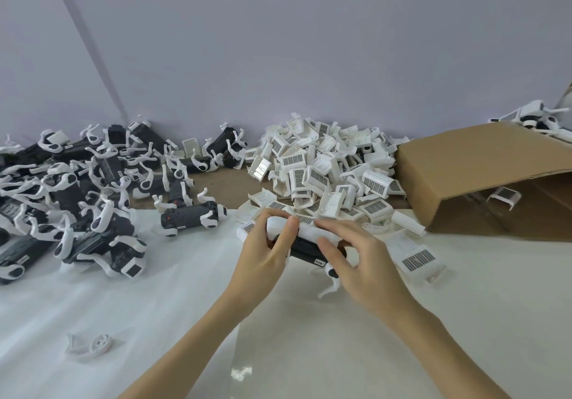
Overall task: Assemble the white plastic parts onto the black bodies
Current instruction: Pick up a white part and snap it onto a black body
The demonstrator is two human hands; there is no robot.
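Above the white table cover, my left hand (pixel 266 250) grips a black body (pixel 305 250) with a white plastic part (pixel 309 230) lying along its top. The thumb of that hand presses on the white part. My right hand (pixel 356 259) holds the body's right end, fingers curled over the white part. A white leg (pixel 329 284) hangs below the body. A heap of loose white parts (pixel 325 175) with dark grilles lies just behind my hands. To the left, several black bodies (pixel 77 200) with white legs are piled up.
An open cardboard box (pixel 483 178) lies on its side at the right, one white part inside. A single white wheel piece (pixel 93 344) rests near the front left. One loose white part (pixel 418 259) lies right of my hands. The wall closes the back.
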